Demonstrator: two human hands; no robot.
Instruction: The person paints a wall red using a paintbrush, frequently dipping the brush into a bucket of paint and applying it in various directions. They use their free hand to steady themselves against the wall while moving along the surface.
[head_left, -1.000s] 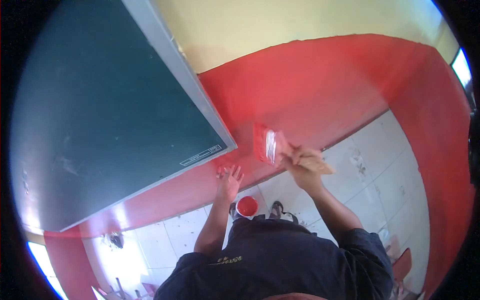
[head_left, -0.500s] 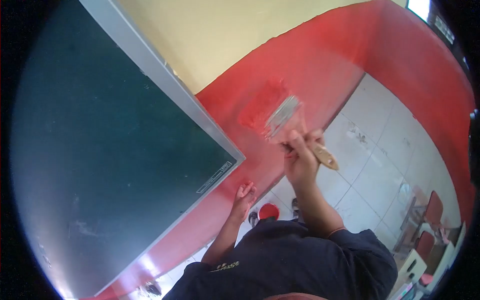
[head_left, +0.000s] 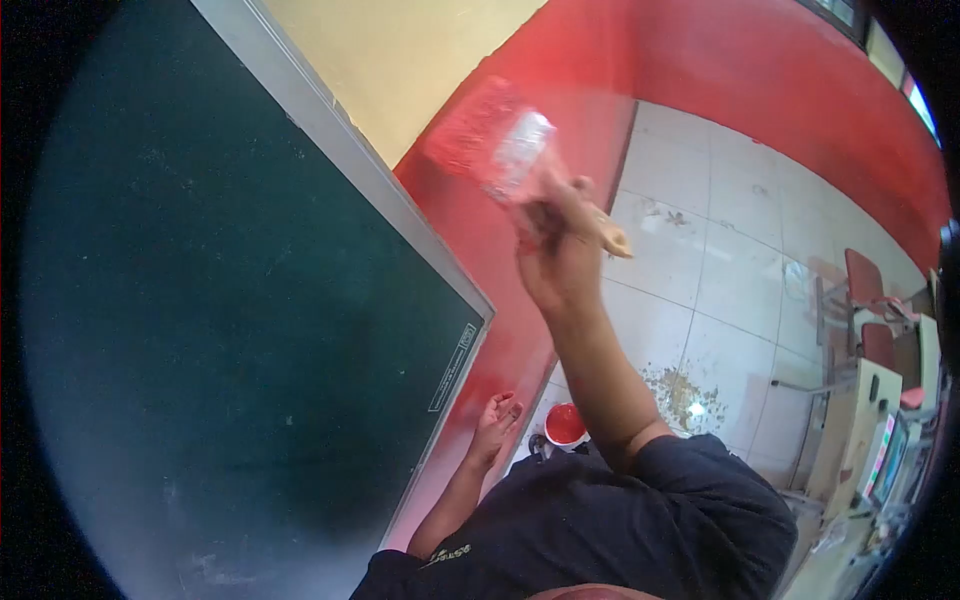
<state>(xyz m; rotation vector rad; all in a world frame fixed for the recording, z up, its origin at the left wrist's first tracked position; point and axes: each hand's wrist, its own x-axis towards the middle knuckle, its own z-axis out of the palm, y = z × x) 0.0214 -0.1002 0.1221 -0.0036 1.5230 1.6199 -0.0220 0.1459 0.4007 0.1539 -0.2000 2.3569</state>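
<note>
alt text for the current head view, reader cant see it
A person's right hand grips a wide, red-coated brush over a red wall, beside a dark green board. The left hand is near the board's edge; a container of red paint shows below.

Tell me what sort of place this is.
Probably a classroom, with painting under way: a large green board on the wall, red chairs near a pale desk, and a bucket of red paint.
</note>
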